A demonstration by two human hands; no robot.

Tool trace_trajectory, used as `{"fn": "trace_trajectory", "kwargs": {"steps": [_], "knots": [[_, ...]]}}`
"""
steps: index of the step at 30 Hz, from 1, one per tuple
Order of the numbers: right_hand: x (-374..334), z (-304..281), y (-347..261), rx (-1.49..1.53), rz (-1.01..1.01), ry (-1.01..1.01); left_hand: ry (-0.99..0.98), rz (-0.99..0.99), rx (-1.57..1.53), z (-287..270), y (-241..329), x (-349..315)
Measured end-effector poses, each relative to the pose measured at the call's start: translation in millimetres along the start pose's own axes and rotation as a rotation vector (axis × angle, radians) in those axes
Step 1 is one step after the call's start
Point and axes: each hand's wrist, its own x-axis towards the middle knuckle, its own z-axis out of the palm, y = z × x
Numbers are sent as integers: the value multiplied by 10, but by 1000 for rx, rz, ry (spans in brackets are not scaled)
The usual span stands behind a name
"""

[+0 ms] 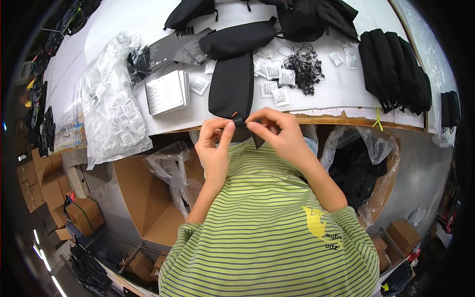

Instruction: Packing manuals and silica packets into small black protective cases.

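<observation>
A flat black pouch (230, 86) lies on the white table (336, 89), its near end hanging over the front edge. My left hand (213, 143) and my right hand (277, 131) meet at that near end. The fingertips of both pinch a small black tab (241, 122) beside an orange mark. A dark strap end (258, 141) hangs below my right fingers. Another black pouch (237, 38) lies across the far end of the first one.
A stack of white booklets (167, 92) and a clear bag of small packets (113, 109) lie to the left. White sachets (277, 81) and black cords (303, 64) lie to the right, then a row of black pouches (396, 72). Lined cardboard boxes (148, 198) stand below the table.
</observation>
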Motion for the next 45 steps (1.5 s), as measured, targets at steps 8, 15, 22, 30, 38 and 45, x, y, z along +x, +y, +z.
{"fn": "trace_trajectory", "kwargs": {"steps": [8, 15, 22, 30, 38, 45], "knots": [[-58, -160, -25, 684, 98, 121, -60, -147, -450, -32, 286, -26], [-105, -120, -44, 716, 122, 41, -117, -146, -109, 75, 346, -53], [-112, -40, -53, 702, 140, 39, -186, -76, 49, 85, 372, -57], [-111, -23, -36, 699, 181, 32, -199, -69, 79, 84, 347, -61], [-100, -18, -31, 654, 190, 21, -202, -58, 97, 83, 337, -57], [-90, -40, 18, 630, 185, -31, -252, -80, 126, 93, 376, -50]]}}
